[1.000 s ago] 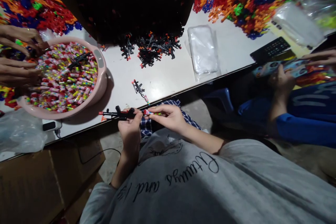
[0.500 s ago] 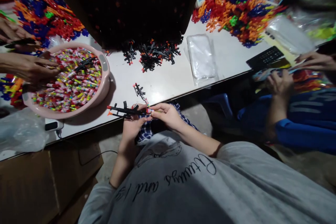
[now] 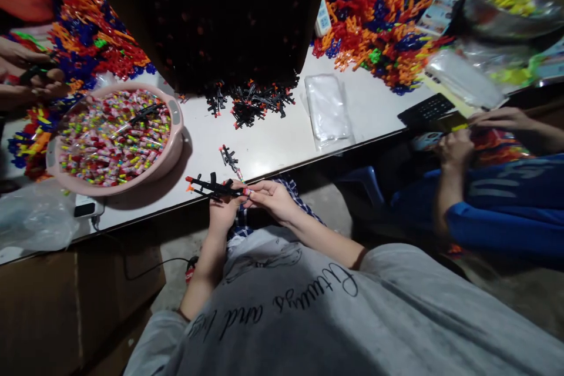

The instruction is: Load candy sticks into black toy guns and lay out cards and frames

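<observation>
Near the table's front edge, my left hand [image 3: 223, 210] is closed round black toy guns [image 3: 214, 185] with orange-red tips that point left. My right hand [image 3: 277, 201] pinches a small pink-and-white candy tube [image 3: 247, 192] at the back end of the toy guns. The two hands almost meet there, and the fingers partly hide the tube. Just beyond them on the table lies another black toy gun [image 3: 229, 157], with a small coloured tube at its near end. Farther back, a heap of black toy guns [image 3: 259, 100] spills from a dark open box [image 3: 229, 17].
To the left stands a pink basin [image 3: 174, 144] full of small candy tubes, a black toy gun on top. A stack of clear plastic bags [image 3: 328, 108] lies right of centre. Coloured plastic toys [image 3: 379, 23] are heaped behind. Co-workers' hands [image 3: 456, 147] are busy at right, others [image 3: 30, 73] at left.
The view has shifted slightly. At left, a co-worker's hand has come out of the pink basin and is now beyond it, with a black thing in the fingers. My hands keep their grip.
</observation>
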The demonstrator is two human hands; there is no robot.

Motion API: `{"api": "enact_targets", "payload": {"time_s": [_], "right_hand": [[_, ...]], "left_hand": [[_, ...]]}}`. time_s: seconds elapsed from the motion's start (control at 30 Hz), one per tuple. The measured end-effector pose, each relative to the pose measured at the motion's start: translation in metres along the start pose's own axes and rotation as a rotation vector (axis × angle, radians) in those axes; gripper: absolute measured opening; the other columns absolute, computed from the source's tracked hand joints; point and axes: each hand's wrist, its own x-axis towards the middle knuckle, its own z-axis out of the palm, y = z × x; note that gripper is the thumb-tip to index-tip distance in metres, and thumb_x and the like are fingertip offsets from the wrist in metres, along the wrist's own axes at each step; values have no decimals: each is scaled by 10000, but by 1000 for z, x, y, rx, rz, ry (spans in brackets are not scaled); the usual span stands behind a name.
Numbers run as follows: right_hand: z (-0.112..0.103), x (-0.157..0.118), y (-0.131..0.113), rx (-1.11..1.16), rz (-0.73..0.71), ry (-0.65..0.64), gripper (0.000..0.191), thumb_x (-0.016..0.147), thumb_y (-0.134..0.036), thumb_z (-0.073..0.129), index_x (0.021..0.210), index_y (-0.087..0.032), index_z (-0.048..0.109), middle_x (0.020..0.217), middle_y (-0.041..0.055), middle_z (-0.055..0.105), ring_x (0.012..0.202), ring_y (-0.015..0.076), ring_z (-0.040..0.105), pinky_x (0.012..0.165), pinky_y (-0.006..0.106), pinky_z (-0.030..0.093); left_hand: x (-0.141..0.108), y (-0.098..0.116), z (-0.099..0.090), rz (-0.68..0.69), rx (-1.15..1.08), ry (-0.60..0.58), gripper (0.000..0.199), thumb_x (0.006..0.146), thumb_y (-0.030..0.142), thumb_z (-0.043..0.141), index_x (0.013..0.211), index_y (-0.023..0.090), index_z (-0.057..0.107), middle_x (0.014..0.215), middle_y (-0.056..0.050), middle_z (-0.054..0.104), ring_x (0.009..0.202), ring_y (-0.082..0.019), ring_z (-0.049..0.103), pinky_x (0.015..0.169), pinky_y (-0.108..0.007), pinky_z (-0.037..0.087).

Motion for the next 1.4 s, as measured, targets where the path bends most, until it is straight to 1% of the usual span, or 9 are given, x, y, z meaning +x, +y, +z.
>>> {"api": "enact_targets", "payload": {"time_s": [0.17,0.37,0.53,0.63,0.8,0.97,1.1,1.23,1.4], "right_hand": [[-12,-5,13,5,70,29,475,516,-433,927,826,-145,713,698,22,759,606,127,728,626,224,597],[-28,-5,25,-9,124,27,506,496,-428,933,826,-136,683,680,14,744,588,124,710,640,243,589],[-38,7,49,27,21,140,518,501,-420,923,843,-162,631,759,-1,749,631,107,701,684,235,574],[-51,19,62,-22,-62,228,504,570,-442,883,892,-174,603,761,-4,735,661,118,693,691,246,560],[-82,58,42,-480,-320,447,306,791,-414,699,970,-183,609,956,70,730,947,188,680,848,318,518],[-94,97,14,-1034,-467,600,189,868,-308,590,936,-147,660,1007,138,701,1113,263,542,1051,463,330],[-91,104,16,-1062,-502,591,183,883,-337,576,819,-172,623,1006,155,663,1186,296,454,989,439,351],[-95,105,21,-1126,-498,532,138,867,-335,604,812,-209,615,1057,168,638,1194,333,463,938,469,398],[-92,90,9,-1032,-649,425,154,902,-304,524,912,-209,646,967,134,647,1012,274,557,889,449,463]], "left_hand": [[-14,-11,0,-66,34,-2,340,634,498,836,729,191,725,767,-41,699,791,-210,653,835,-358,535],[-30,-47,1,-220,80,27,265,669,416,784,801,193,729,844,-50,727,886,-235,670,900,-365,511],[-26,-78,25,-333,-117,230,428,666,459,778,970,190,641,981,-60,717,899,-187,665,845,-302,501],[-19,-88,39,-335,-135,252,465,681,465,769,997,195,558,937,-46,699,865,-158,656,827,-283,489],[-32,-101,43,-424,-72,188,344,741,440,724,908,177,579,848,-55,706,785,-150,642,814,-290,473],[-67,-115,33,-525,-24,158,314,692,428,747,803,176,596,736,-39,697,661,-147,613,723,-293,461],[-79,-124,23,-546,19,163,295,699,427,725,804,180,602,704,-27,689,642,-148,620,673,-286,455],[-81,-135,18,-529,74,154,241,772,408,668,840,185,607,733,-22,702,648,-143,634,658,-280,476],[-79,-146,18,-474,188,87,230,908,374,612,945,148,633,844,-34,691,723,-136,646,722,-314,550]]}}
